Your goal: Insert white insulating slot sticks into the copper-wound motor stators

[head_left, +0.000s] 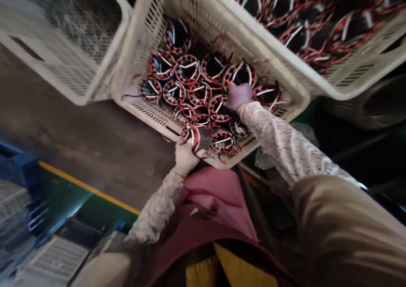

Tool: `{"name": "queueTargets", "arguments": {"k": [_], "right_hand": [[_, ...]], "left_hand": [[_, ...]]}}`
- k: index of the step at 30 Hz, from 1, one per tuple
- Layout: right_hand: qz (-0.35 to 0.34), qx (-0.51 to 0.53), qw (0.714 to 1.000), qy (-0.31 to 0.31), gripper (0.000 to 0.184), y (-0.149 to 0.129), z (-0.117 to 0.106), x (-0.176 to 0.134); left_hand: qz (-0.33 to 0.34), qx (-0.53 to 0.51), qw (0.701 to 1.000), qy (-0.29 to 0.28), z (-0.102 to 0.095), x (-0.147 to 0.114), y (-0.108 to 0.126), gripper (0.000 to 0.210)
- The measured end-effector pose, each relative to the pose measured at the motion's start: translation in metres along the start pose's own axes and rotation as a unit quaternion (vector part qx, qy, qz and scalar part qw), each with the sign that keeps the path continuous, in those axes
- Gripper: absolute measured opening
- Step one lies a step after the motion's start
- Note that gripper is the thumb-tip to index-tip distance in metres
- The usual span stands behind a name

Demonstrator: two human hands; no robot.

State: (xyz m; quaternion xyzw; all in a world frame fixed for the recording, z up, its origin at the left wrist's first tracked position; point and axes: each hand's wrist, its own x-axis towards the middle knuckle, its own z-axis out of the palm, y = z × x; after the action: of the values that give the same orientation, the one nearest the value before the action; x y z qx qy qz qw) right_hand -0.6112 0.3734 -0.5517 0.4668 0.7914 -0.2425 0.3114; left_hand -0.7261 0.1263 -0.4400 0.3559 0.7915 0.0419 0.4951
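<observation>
My left hand point(186, 156) is closed around a motor stator point(203, 138) with a grey core and red winding, tilted on its side at the near rim of a white plastic crate point(149, 120). My right hand point(239, 96), in a purple glove, is closed at the near edge of another stator point(240, 73) standing inside the crate; its fingertips are partly hidden. Several more ring-shaped stators point(187, 68) stand upright around both hands, with red and black windings, white strips across their openings and loose wire leads.
A second crate point(345, 90) full of stators adjoins at the upper right. On the left stands a crate point(72, 75) with pale, blurred contents. Blue pallets point(19, 162) and grey stacked boxes point(55, 259) lie lower left, beyond a yellow floor line point(89, 187).
</observation>
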Motion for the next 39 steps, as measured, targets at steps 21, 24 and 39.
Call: {"name": "queueTargets", "arguments": {"k": [21,24,39], "right_hand": [[0.098,0.73,0.637,0.228,0.044,-0.052,-0.009,-0.386],[0.101,0.798,0.524,0.281,0.054,-0.068,-0.005,-0.49],[0.151,0.755,0.234,0.593,0.026,0.042,0.115,-0.778]], "left_hand": [[0.121,-0.318,0.876,-0.341,-0.031,-0.108,0.096,0.063],[0.049,-0.468,0.745,-0.473,-0.024,-0.193,0.126,0.078],[0.088,-0.299,0.696,-0.647,0.197,-0.432,0.181,0.083]]}}
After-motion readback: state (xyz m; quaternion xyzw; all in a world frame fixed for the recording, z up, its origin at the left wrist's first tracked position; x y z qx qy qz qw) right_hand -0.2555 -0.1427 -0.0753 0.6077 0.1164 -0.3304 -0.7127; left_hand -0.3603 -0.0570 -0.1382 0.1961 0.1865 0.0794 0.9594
